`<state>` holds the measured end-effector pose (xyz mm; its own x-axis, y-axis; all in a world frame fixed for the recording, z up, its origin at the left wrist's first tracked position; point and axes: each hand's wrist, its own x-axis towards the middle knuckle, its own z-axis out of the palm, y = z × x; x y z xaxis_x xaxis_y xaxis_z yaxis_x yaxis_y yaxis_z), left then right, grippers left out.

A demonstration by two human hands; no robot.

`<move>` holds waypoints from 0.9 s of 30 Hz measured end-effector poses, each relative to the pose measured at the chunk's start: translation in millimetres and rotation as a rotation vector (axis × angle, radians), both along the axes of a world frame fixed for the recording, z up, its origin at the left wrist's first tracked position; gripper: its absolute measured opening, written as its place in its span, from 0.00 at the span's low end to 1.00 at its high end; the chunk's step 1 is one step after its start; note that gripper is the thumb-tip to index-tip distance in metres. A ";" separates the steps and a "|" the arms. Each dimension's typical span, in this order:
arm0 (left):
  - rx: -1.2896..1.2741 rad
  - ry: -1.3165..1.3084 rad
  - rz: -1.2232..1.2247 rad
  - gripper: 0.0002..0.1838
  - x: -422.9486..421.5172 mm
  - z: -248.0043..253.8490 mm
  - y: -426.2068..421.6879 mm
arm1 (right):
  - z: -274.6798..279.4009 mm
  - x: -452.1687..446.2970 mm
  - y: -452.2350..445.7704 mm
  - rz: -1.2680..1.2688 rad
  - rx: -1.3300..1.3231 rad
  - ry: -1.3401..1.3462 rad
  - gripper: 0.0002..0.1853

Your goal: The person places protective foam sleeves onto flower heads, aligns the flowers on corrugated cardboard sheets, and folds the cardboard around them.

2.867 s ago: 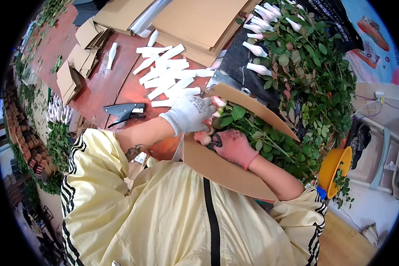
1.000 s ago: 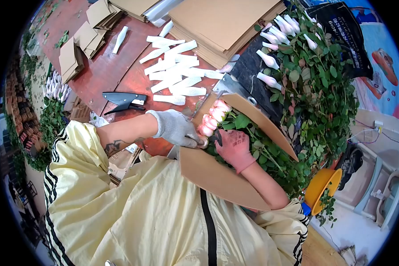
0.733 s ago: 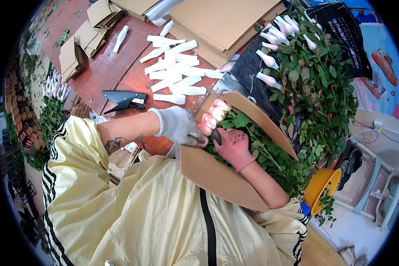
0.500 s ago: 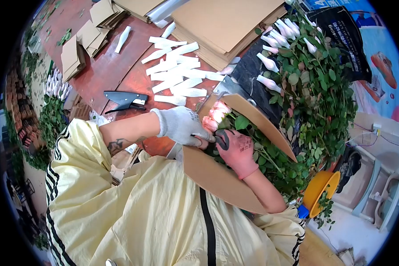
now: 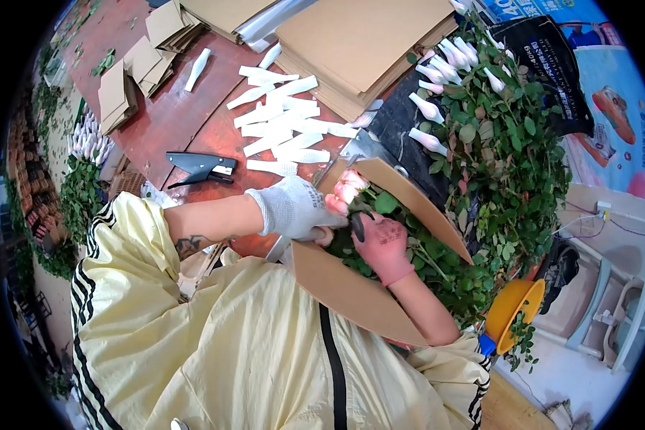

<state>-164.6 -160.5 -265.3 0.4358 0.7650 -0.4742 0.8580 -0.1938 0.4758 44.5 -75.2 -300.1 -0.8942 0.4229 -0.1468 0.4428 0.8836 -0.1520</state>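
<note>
Pink roses [image 5: 350, 188] lie with their leafy stems between the two sides of a folded cardboard sheet [image 5: 351, 294] in front of my body. My left hand [image 5: 294, 208], in a grey-white knit glove, is closed beside the blooms. A pinkish patch shows under its fingers, but what they grip is hidden. My right hand [image 5: 381, 244], in a pink glove with a dark patch at the fingers, is curled around rose stems just below the blooms. The fingers of both hands come close together.
White mesh flower sleeves [image 5: 279, 125] are piled beyond my hands, with a black stapler [image 5: 202, 168] to the left. Cardboard sheets [image 5: 358, 50] stack at the back. Sleeved roses [image 5: 448, 64] with dense foliage lie right, above a yellow basin [image 5: 512, 312].
My left hand has drawn back slightly and its fingers curl more beside the blooms. My right hand stays at the stems, turned a little. The whole view has shifted slightly.
</note>
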 end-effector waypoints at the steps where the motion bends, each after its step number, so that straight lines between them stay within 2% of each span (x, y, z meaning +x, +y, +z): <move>1: 0.001 -0.012 0.051 0.15 -0.4 3.9 0.5 | 6.7 -1.2 -1.5 -0.048 0.013 0.077 0.12; 3: 0.000 -0.029 0.102 0.14 -0.1 -7.6 -4.2 | 9.3 -3.2 -3.0 -0.096 0.024 0.149 0.12; 5: 0.267 -0.133 0.160 0.15 -3.3 -34.9 -11.6 | 6.6 -8.8 1.2 -0.230 0.000 -0.062 0.12; 6: 0.271 -0.131 0.153 0.15 -3.1 -37.3 -9.0 | 3.0 -7.2 2.4 -0.236 0.003 -0.059 0.12; 8: 0.044 -0.002 0.120 0.19 -1.0 -18.1 -0.3 | -4.3 -3.6 5.2 -0.205 -0.018 -0.146 0.13; 10: -0.056 -0.294 0.224 0.22 -1.1 -27.6 -2.7 | 0.0 4.2 2.2 -0.221 0.034 0.005 0.17; 11: -0.036 -0.175 0.186 0.24 -3.5 -19.1 -1.0 | -3.0 4.9 3.1 -0.245 0.033 -0.032 0.19; 12: -0.021 -0.061 0.142 0.27 -4.5 -11.4 1.0 | 3.7 -5.1 7.1 -0.300 -0.070 -0.222 0.23; 14: -0.023 0.021 0.141 0.27 -8.0 -0.4 1.7 | 14.9 -2.1 7.7 -0.245 -0.153 -0.182 0.26; 15: -0.151 -0.041 0.117 0.24 -19.5 10.4 9.1 | 28.7 4.2 7.6 -0.198 -0.223 -0.102 0.28; 16: 0.210 -0.177 0.098 0.23 -41.9 12.6 9.6 | 44.8 10.1 8.9 -0.154 -0.291 -0.030 0.30; 17: 0.120 -0.268 0.181 0.22 -69.3 15.8 14.9 | 62.8 14.1 12.4 -0.161 -0.284 -0.017 0.30; 18: 0.035 -0.359 0.268 0.21 -97.2 34.5 21.2 | 80.5 19.2 15.6 -0.108 -0.403 0.066 0.29; 19: 0.800 -0.297 0.228 0.21 -130.5 31.4 28.4 | 89.5 26.2 18.2 -0.057 -0.521 0.146 0.29; 20: 0.204 -0.080 0.653 0.22 -167.3 34.9 34.7 | 89.6 36.5 21.1 -0.069 -0.511 0.141 0.29; 22: 0.699 0.317 0.780 0.26 -236.8 23.2 45.9 | 80.8 54.6 26.8 -0.326 -0.892 0.248 0.28; 23: 0.830 0.595 0.743 0.30 -271.1 -1.9 41.7 | 74.9 60.0 26.3 -0.332 -0.874 0.254 0.28; 24: 0.681 0.561 0.838 0.35 -289.5 -15.0 38.2 | 68.3 65.5 25.2 -0.450 -0.834 0.274 0.26; 25: 0.412 0.549 0.838 0.37 -300.4 -17.1 39.1 | 68.3 67.9 23.3 -0.575 -0.792 0.292 0.25; 26: 0.425 0.633 0.807 0.36 -302.4 -25.2 40.1 | 70.2 71.8 21.2 -0.490 -0.639 0.248 0.24; 27: 0.387 0.653 0.832 0.30 -296.7 -21.5 44.4 | 68.3 78.5 22.3 -0.526 -0.625 0.228 0.24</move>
<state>-461.2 -116.1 -286.9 -0.5231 0.8472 -0.0927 0.8520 0.5174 -0.0795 122.9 -52.9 -231.8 -0.6401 0.6928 -0.3322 0.6720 0.2950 -0.6793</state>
